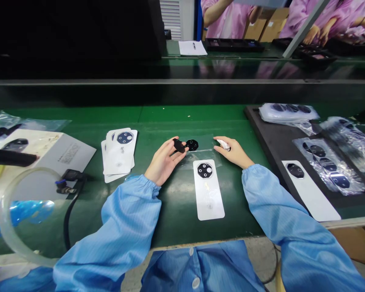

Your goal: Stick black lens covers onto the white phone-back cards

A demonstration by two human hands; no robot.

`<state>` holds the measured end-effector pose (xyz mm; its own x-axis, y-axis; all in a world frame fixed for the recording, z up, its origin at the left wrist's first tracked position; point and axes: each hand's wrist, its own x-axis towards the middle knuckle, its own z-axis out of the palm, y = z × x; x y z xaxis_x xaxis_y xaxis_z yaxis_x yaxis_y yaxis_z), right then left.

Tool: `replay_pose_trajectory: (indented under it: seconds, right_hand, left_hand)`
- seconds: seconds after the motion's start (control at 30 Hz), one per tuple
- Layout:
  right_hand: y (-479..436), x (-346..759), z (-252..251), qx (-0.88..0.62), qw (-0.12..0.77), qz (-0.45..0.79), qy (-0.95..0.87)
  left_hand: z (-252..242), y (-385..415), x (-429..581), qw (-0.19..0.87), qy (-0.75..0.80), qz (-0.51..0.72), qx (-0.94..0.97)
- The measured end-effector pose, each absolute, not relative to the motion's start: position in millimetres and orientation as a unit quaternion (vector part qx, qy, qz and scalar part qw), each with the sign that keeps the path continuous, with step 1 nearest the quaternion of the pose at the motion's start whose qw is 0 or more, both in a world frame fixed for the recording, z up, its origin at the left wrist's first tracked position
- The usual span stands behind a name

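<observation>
My left hand [164, 160] pinches a small black piece [179, 145] between its fingers, just beside a round black camera lens cover [192, 144]. That cover lies on a clear plastic sheet [200, 151]. My right hand [235, 152] holds a small white object [223, 144] in its fingertips, at the sheet's right edge. Below the hands lies a white backing card [208, 198] carrying a round black lens cover with several holes. To the left stands a loose stack of similar white cards [118, 152], with a lens cover on the top card.
A black mat [270, 138] at right holds plastic bags of lens covers and another white card. Papers, a black hose and a round magnifier ring [6, 215] sit at left. Beyond a dark divider, co-workers in pink sleeves [331, 24] handle trays.
</observation>
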<state>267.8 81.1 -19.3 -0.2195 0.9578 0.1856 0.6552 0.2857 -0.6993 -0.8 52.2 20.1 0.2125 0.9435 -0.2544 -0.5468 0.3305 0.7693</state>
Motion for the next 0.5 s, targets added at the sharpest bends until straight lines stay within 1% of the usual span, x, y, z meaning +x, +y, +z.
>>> replay_pose_trajectory:
  seconds: [0.33, 0.5]
  right_hand:
    - [84, 270, -27, -0.539, 0.308, 0.251, -0.743]
    - [80, 264, -22, -0.553, 0.289, 0.226, -0.748]
  left_hand:
    - [23, 53, 2, 0.729, 0.394, 0.513, 0.224]
    - [35, 49, 11, 0.736, 0.402, 0.502, 0.211]
